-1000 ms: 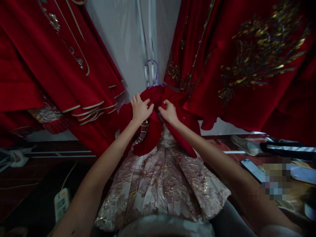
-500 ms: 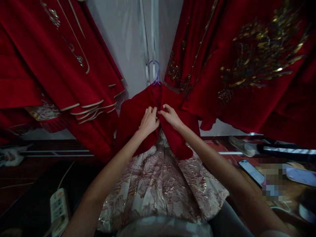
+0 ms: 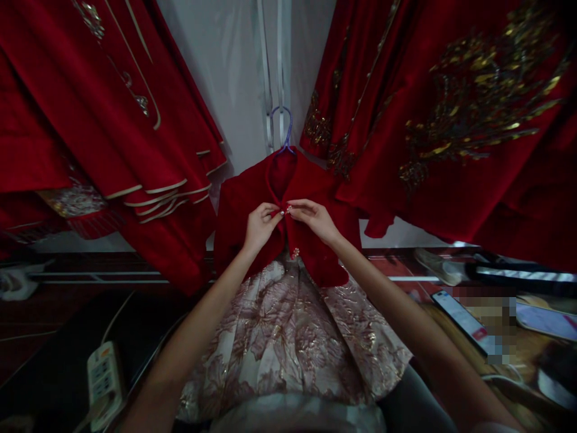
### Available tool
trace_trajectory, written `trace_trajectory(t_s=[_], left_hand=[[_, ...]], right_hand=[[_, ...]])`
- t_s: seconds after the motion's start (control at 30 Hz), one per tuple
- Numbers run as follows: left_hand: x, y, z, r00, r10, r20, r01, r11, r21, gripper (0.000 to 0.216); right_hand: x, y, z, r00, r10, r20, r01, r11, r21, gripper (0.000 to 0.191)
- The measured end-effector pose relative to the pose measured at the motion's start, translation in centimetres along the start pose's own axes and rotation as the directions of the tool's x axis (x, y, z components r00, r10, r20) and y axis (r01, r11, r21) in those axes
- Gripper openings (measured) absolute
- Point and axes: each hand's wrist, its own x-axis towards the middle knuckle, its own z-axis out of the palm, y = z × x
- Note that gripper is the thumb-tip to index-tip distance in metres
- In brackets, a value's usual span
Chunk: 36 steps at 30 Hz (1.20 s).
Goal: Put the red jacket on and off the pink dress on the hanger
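Observation:
A short red jacket (image 3: 327, 183) hangs open at the neck from a purple wire hanger (image 3: 287, 129). My left hand (image 3: 262, 228) pinches the jacket's left front edge, with a small shiny bead showing at the fingertips. Facing it, my right hand (image 3: 316, 219) pinches the other front edge at an ornate jewelled button (image 3: 289, 210); the two sets of fingertips nearly meet. Lower on the right front edge sits a second jewelled button (image 3: 296, 252). Below the jacket spreads a pale pink metallic floral skirt (image 3: 288, 337).
Red gowns with trim (image 3: 175, 156) hang left, and a red gown with gold sequins (image 3: 469, 120) hangs right. A power strip (image 3: 104, 379) lies lower left. At right are a phone (image 3: 464, 322), a second phone (image 3: 547, 320) and a shoe (image 3: 437, 266).
My hands have shifted slightly lower and turned so the fingertips face each other. The jacket's neckline now gapes wider, and the jewelled buttons have come into view.

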Motion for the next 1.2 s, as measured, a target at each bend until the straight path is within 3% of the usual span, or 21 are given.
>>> trace_trajectory(t_s=[0.2, 0.47, 0.77, 0.93, 1.2], left_hand=[[-1.0, 1.4, -0.1, 0.989, 0.088, 0.119, -0.109, 0.978, 0.179, 0.018], [-0.4, 2.2, 0.2, 0.984, 0.120, 0.131, -0.154, 0.945, 0.290, 0.018], [0.1, 2.6, 0.2, 0.966, 0.137, 0.218, -0.208, 0.913, 0.351, 0.012], [0.0, 3.1, 0.2, 0.958, 0.116, 0.263, -0.220, 0.885, 0.410, 0.011], [0.3, 4.1, 0.2, 0.939, 0.139, 0.313, -0.295, 0.794, 0.531, 0.010]], right_hand=[[0.0, 0.0, 0.8, 0.980, -0.165, -0.107, 0.151, 0.980, -0.128, 0.030], [-0.7, 0.8, 2.2, 0.926, -0.252, -0.281, 0.185, 0.952, -0.243, 0.032], [-0.2, 0.6, 0.5, 0.958, -0.237, -0.163, 0.201, 0.957, -0.209, 0.036], [-0.6, 0.2, 0.6, 0.975, -0.160, -0.156, 0.137, 0.979, -0.149, 0.040], [-0.5, 0.8, 1.1, 0.967, -0.190, -0.172, 0.158, 0.971, -0.180, 0.039]])
